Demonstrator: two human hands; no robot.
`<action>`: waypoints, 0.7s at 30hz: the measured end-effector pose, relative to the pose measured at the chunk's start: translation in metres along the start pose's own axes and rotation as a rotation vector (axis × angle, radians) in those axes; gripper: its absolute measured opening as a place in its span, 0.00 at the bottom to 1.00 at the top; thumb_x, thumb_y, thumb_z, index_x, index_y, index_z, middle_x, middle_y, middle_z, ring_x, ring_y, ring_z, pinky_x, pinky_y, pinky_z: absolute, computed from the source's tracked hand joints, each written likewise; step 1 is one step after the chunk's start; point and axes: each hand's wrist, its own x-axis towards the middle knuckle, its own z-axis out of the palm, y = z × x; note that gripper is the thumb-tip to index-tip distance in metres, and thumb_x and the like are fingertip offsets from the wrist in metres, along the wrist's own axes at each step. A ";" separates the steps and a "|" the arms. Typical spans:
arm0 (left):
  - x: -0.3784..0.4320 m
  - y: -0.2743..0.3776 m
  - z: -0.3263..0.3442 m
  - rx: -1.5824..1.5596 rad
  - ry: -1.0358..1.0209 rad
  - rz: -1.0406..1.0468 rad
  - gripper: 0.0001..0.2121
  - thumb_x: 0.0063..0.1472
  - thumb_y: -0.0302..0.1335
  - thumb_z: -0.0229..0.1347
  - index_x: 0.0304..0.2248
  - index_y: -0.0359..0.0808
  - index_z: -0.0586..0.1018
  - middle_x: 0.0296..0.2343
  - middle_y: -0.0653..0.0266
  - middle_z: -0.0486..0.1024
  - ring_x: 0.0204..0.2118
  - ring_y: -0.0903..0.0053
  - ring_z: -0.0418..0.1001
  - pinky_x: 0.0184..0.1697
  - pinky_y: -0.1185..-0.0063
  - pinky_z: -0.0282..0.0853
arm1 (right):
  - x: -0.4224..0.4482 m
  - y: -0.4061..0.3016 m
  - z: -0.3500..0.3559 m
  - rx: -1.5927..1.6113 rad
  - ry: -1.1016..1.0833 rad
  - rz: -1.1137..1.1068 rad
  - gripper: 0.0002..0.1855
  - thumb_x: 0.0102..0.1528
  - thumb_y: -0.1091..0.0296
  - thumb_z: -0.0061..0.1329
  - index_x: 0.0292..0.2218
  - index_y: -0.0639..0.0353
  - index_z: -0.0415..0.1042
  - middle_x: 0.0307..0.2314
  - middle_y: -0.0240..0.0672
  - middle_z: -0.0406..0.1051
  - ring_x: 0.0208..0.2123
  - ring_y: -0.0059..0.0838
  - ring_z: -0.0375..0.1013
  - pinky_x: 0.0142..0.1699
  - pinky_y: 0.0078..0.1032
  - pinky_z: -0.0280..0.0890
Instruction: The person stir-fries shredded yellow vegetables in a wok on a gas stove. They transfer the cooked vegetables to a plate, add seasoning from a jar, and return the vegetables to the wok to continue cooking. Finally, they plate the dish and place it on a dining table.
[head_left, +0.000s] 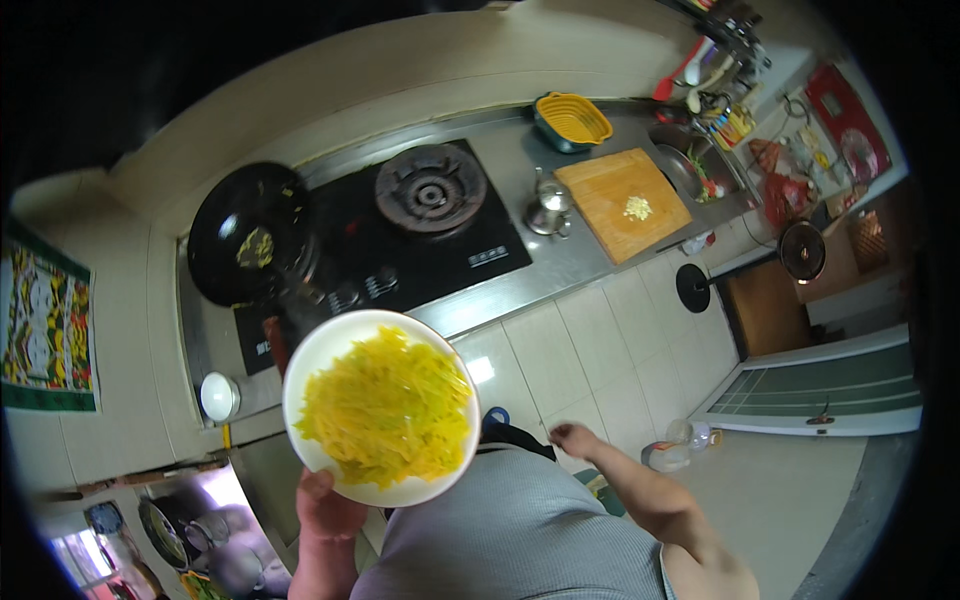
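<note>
My left hand (328, 504) grips the rim of a round white plate (306, 367) heaped with shredded yellow-green vegetable (386, 409). The plate is close to the camera and hides part of the counter edge and a wok handle. Away from the counter, low at my side, my right hand (574, 439) hangs with its fingers curled; no object shows in it. A black wok (225, 225) with chopped bits in its bottom (256, 249) rests over the left part of the black gas hob (450, 262). The right burner (430, 196) is bare.
Right of the hob stand a metal pot (549, 206), a wooden cutting board (600, 195) with minced pieces (637, 208), and a yellow basket (574, 118). The sink (733, 169) holds a metal bowl. A small white bowl (219, 396) sits at the counter's left end.
</note>
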 end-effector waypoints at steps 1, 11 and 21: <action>0.005 -0.015 0.011 0.014 0.003 -0.055 0.33 0.51 0.31 0.55 0.57 0.30 0.59 0.53 0.53 0.65 0.54 0.61 0.65 0.57 0.66 0.62 | -0.022 0.008 -0.004 0.058 -0.100 0.093 0.20 0.58 0.54 0.48 0.43 0.62 0.73 0.31 0.36 0.76 0.31 0.24 0.73 0.39 0.24 0.67; 0.089 -0.119 0.120 0.066 -0.203 -0.431 0.32 0.53 0.31 0.54 0.56 0.30 0.60 0.52 0.51 0.65 0.53 0.58 0.65 0.56 0.62 0.61 | -0.123 0.057 -0.090 0.912 -0.316 0.393 0.20 0.57 0.56 0.50 0.42 0.64 0.74 0.39 0.39 0.74 0.42 0.27 0.72 0.49 0.23 0.66; 0.237 -0.195 0.189 0.042 -0.336 -0.624 0.32 0.52 0.30 0.53 0.57 0.34 0.58 0.52 0.52 0.64 0.54 0.58 0.64 0.56 0.61 0.61 | -0.075 0.054 -0.324 0.768 0.495 0.011 0.07 0.59 0.67 0.47 0.30 0.60 0.72 0.22 0.27 0.71 0.24 0.17 0.69 0.31 0.18 0.65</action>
